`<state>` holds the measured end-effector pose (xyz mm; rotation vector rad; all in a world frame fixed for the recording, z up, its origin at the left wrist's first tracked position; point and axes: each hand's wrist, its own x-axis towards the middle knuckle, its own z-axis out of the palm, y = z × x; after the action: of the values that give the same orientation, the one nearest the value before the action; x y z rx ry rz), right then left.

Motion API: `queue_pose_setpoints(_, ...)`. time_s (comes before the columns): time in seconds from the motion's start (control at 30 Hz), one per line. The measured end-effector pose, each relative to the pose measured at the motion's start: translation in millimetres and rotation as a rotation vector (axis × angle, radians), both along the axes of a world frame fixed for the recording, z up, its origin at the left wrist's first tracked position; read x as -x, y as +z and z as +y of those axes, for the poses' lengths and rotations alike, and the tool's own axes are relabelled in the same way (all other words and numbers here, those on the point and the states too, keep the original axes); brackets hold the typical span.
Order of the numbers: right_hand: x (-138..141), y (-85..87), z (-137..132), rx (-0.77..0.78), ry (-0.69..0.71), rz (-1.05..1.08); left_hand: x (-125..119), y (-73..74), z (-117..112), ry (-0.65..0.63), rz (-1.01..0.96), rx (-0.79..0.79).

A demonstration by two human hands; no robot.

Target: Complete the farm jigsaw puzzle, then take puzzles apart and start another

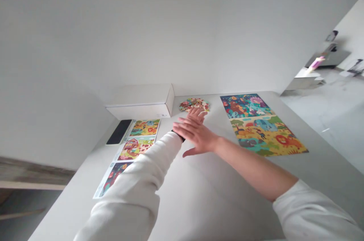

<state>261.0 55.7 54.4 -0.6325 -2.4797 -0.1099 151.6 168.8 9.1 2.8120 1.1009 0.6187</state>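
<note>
Grip open and empty on both, right hand (199, 137) crossing left hand (196, 113); a careless sweep could scatter the small heap of colourful cardboard jigsaw pieces (189, 105).

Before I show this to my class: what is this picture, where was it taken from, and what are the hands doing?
It is one picture from a camera worn on a person's head, looking down along their own arms in white sleeves; no machine. On the white table lie a colourful animal puzzle, a small pile of loose pieces, a white box, a dark phone and a sheet of printed pictures. The right hand is flat and open, holding nothing, crossed over the left wrist. The left hand is mostly hidden behind it; its fingers reach the pile, but whether they hold a piece cannot be seen.
</note>
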Motion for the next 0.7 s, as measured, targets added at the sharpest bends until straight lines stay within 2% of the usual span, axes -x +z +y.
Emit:
queue_pose_setpoints(0.1, 29, 17.5, -40, -0.059, 0.104, -0.073, -33, 6.5, -23, -0.146, 0.062, -0.102)
queue_pose_setpoints(0.2, 32, 27.8, -77, -0.092, 0.082, -0.025, -57, 13.3, -38, -0.242, 0.15, -0.217)
queue_pose_setpoints(0.37, 27, 45.1, -150, -0.241, 0.106, -0.079, -94, 16.7, -49, -0.156, 0.204, -0.169)
queue_pose_setpoints(0.47, 21, 44.5, -177, -0.28, 0.095, -0.133, -125, 10.1, -62, -0.133, 0.166, -0.132)
queue_pose_setpoints(0.57, -11, 28.6, -178, -0.204, 0.004, -0.125, -158, 0.4, -85, -0.143, 0.109, -0.08)
queue_pose_setpoints(0.63, -52, 12.6, -170, -0.119, -0.122, -0.037, -176, -5.6, -104, -0.199, 0.12, -0.061)
queue_pose_setpoints(0.7, -104, -3.4, -160, -0.034, -0.305, 0.074, -187, -9.8, -120, -0.276, 0.154, -0.056)
